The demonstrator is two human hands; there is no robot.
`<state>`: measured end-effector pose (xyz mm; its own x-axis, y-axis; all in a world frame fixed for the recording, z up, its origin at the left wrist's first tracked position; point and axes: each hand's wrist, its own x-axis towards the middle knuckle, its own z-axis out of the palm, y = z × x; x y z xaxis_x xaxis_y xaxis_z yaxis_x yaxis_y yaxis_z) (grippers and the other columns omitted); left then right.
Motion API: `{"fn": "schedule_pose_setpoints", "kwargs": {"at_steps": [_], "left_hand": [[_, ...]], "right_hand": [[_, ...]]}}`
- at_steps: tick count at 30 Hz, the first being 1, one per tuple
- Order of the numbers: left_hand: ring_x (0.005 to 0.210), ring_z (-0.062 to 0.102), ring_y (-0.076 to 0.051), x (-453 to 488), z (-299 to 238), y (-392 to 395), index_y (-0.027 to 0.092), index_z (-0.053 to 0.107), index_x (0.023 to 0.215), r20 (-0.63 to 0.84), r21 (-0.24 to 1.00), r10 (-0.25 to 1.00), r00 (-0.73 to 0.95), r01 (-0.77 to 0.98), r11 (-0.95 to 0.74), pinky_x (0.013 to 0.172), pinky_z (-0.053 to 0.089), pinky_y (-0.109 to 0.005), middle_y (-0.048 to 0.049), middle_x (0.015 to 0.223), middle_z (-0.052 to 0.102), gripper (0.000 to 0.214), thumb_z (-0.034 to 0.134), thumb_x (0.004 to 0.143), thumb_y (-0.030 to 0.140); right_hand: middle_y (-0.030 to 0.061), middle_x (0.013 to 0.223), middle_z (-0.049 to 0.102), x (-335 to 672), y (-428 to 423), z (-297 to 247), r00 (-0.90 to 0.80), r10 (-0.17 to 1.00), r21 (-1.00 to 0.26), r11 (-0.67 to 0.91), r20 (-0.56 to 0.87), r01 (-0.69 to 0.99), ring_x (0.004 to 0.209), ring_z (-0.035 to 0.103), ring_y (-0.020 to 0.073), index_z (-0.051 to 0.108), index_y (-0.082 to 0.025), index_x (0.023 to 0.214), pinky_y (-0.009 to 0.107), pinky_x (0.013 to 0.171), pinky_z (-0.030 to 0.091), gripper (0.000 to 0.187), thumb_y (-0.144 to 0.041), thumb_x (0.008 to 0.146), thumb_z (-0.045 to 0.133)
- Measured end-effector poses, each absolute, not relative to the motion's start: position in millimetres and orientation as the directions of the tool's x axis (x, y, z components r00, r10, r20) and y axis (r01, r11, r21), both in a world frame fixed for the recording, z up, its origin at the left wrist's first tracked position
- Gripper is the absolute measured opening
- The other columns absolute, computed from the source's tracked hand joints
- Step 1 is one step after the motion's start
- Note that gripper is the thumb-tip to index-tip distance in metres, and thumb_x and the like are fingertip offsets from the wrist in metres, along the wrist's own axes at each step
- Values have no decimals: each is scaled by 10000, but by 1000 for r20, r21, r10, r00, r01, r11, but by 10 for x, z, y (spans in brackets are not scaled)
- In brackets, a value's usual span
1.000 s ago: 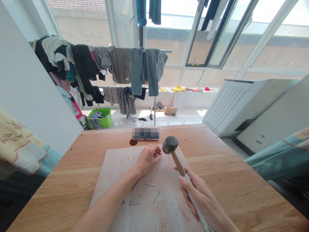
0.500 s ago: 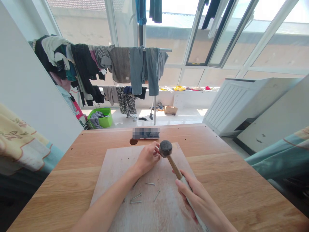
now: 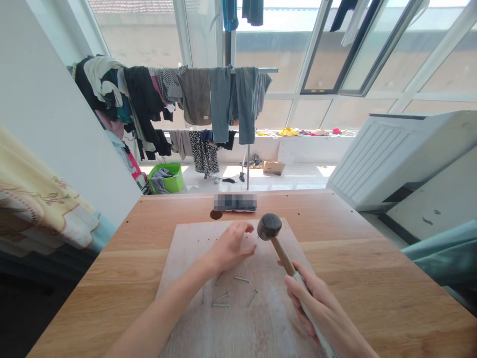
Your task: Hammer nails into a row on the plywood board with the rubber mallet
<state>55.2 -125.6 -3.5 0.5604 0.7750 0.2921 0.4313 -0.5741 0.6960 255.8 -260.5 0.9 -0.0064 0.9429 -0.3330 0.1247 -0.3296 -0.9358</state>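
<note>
My right hand [image 3: 311, 298] is wrapped round the handle of a rubber mallet [image 3: 269, 226], which has a black head and a wooden shaft with a pale grip. The mallet's head is raised over the far right part of a whitish wooden board [image 3: 231, 333]. Just left of it, my left hand [image 3: 233, 248] hovers near the board's far edge, thumb and fingers apart, with nothing visible between them. Several loose nails lie on the board below my left hand, among them a single nail [image 3: 242, 279] and a slanted one [image 3: 252, 298]. Small dark holes dot the board's far part.
The board rests on a wooden table [image 3: 357, 278]. At the table's far side lie a blurred-out flat object [image 3: 235, 203] and a round hole [image 3: 216, 214]. Beyond stand a clothes rack with hanging laundry [image 3: 196, 97], a green basket [image 3: 174, 183] and a white washing machine [image 3: 376, 154].
My left hand's fingers have spread, having been pinched together by the mallet's head. The mallet has hardly moved over the board. The whole view has shifted slightly.
</note>
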Motion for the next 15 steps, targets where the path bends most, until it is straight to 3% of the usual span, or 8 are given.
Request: {"fn": "schedule_pose_setpoints", "kwargs": {"at_steps": [4,8,11,15], "left_hand": [[959,654,-255,339,240,-1649,196,634,1020,172,320,580,796,511,-797,867,500,-373,-73,1035,687,197,657,830,151],[783,637,-251,373,265,-2044,167,637,918,143,-75,459,877,472,-878,666,460,-348,-90,874,688,162,614,818,41],[650,596,-237,474,158,-2195,134,662,932,170,-192,434,885,461,-866,540,393,-337,-92,757,673,195,563,828,2],[613,586,-235,504,104,-2205,129,670,950,190,-196,418,888,451,-871,504,379,-334,-91,726,672,220,533,838,-1]], "right_hand": [[-114,619,449,2596,-2652,-35,8,951,-949,-308,-308,61,318,351,41,406,-215,1424,151,268,349,710,-666,899,564],[-111,589,451,2630,-2685,-60,103,953,-956,-289,-284,40,296,349,49,401,-190,1441,170,257,355,795,-698,860,590],[-110,574,464,2650,-2678,-67,124,945,-951,-308,-302,38,292,354,58,379,-171,1461,181,251,370,862,-716,832,604],[-116,567,456,2673,-2666,-90,117,943,-947,-318,-312,44,293,339,54,368,-167,1463,177,253,372,852,-718,850,583]]}}
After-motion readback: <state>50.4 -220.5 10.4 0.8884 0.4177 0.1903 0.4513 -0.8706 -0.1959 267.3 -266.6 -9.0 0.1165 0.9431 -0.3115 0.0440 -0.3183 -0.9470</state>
